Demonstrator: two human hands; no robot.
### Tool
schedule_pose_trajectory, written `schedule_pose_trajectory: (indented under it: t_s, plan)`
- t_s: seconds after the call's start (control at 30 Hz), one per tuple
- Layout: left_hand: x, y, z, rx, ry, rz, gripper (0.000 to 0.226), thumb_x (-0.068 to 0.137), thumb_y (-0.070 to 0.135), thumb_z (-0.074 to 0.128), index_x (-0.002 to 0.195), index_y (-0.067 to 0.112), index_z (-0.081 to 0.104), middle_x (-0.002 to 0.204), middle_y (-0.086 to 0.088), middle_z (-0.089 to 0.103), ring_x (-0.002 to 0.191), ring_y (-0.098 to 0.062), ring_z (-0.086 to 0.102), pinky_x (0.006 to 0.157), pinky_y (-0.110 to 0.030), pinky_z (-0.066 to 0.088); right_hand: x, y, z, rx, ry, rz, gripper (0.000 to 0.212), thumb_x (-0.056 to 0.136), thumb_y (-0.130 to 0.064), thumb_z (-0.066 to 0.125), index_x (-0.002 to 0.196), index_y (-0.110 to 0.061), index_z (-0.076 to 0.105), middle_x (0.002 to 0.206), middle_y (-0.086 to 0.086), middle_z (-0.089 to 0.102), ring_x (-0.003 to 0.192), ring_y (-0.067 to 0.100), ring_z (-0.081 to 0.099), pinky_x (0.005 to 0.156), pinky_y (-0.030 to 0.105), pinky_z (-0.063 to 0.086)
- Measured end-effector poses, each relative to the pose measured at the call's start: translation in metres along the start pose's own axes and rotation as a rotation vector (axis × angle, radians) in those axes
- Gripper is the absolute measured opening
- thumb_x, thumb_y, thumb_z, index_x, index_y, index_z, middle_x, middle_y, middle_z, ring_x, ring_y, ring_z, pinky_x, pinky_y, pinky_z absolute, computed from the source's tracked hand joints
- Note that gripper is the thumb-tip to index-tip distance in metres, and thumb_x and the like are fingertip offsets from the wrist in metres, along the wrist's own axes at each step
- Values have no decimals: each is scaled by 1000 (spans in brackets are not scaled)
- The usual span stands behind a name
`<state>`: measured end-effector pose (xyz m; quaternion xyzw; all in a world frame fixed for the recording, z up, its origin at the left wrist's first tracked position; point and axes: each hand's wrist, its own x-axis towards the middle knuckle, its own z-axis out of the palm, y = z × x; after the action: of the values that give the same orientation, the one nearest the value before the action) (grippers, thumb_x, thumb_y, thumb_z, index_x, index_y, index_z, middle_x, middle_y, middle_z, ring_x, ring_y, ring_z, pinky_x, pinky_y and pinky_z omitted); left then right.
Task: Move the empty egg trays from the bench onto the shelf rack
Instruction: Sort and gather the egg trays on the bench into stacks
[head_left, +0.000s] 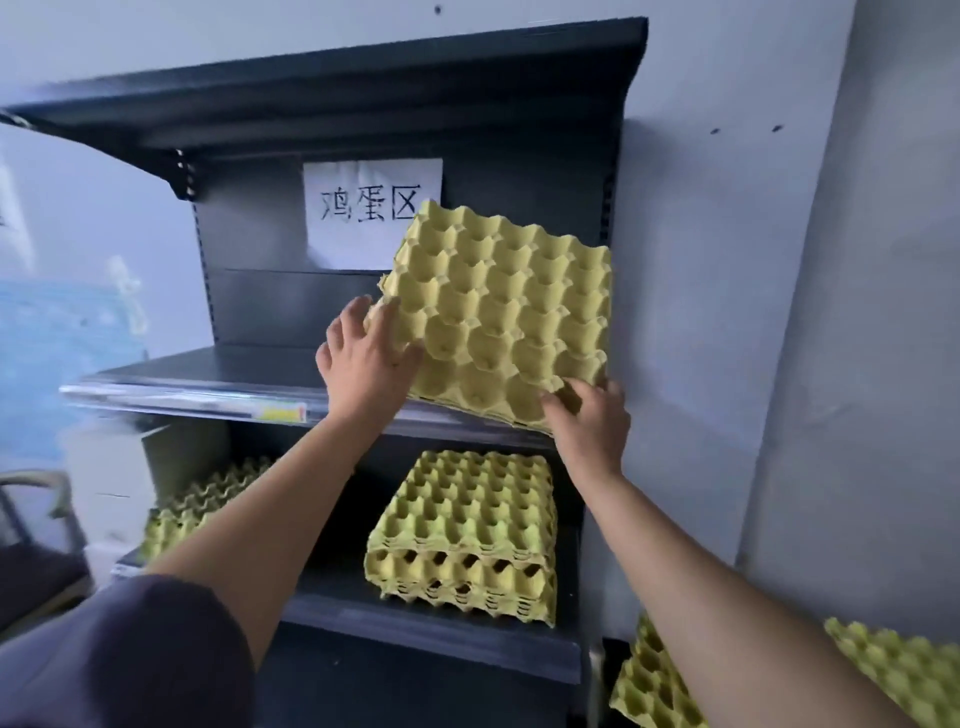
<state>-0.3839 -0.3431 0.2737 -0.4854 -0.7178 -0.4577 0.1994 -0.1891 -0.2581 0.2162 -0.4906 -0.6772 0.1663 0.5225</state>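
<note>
A yellow egg tray stack (509, 317) tilts up over the right half of the dark middle shelf (208, 374), its far edge raised toward the back panel. My left hand (366, 358) grips its left edge, thumb on the cups. My right hand (589, 415) grips its near right corner. Below, a stack of yellow trays (467, 530) sits on the lower shelf (431, 629), and another stack (192, 509) lies at that shelf's left, partly hidden by my left arm.
A paper sign (371, 213) hangs on the rack's back panel under the top shelf (332, 83). More yellow trays (654, 680) (904, 670) lie at the bottom right beside the rack. A grey wall (779, 312) stands to the right, and a chair (36, 525) at the left.
</note>
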Motion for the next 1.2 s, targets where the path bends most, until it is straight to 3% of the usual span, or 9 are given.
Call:
schedule_pose_trajectory:
  t_s: [0.1,0.2,0.3,0.5,0.6,0.7,0.9,1.07,1.2]
  plan:
    - [13,-52,-11,256,-40,368,52,85,43,57,134,32,46,143,-3,35,132,-29,29,107,-46,17,10,-50,60,-1,-34,-7,37,83,-42,62,111,-18,68,130,15,45,112,41,47,94,40,41]
    - [28,-98,-18,504,-182,520,52,87,41,54,136,37,38,144,3,32,134,-24,25,108,-46,14,15,-93,113,-24,-77,-32,34,82,-42,61,105,-19,70,124,14,48,105,40,49,86,37,40]
    - [51,-148,-23,621,-134,486,52,90,31,55,137,40,34,146,6,31,133,-24,28,106,-46,20,17,-129,165,-52,-123,-72,34,81,-44,61,103,-19,71,120,12,50,102,38,50,78,33,36]
    - [107,-235,-31,654,-156,407,44,71,16,79,110,31,65,123,8,58,120,-23,50,84,-41,47,32,-181,254,-90,-248,-83,41,87,-47,50,111,-18,65,128,14,44,110,38,46,76,35,33]
    - [138,-279,-29,574,-133,306,42,87,18,62,128,28,55,139,10,46,133,-17,35,96,-39,38,41,-199,293,-136,-375,-233,54,90,-59,39,118,-17,58,129,16,42,115,37,43,94,40,34]
    - [164,-320,-32,553,-118,236,45,89,19,59,132,32,51,142,12,44,131,-17,39,99,-35,33,49,-210,330,-229,-516,-369,61,90,-63,38,129,-18,49,132,17,39,119,39,41,99,41,33]
    - [189,-386,-14,407,-370,67,43,88,7,57,129,16,53,140,1,48,127,-24,43,99,-37,39,51,-224,393,-517,-645,-463,53,95,-59,29,113,-16,55,117,11,55,102,32,55,75,39,43]
    - [190,-403,-5,394,-444,44,33,96,40,40,123,26,52,135,5,49,127,-23,37,92,-39,34,53,-228,415,-609,-649,-473,54,96,-59,25,101,-17,59,115,10,55,101,32,55,81,42,42]
    - [195,-414,-6,416,-448,49,34,99,42,29,110,20,53,131,5,50,125,-24,36,97,-41,31,44,-230,426,-569,-621,-457,53,95,-59,25,107,-17,55,119,10,51,96,32,56,72,38,46]
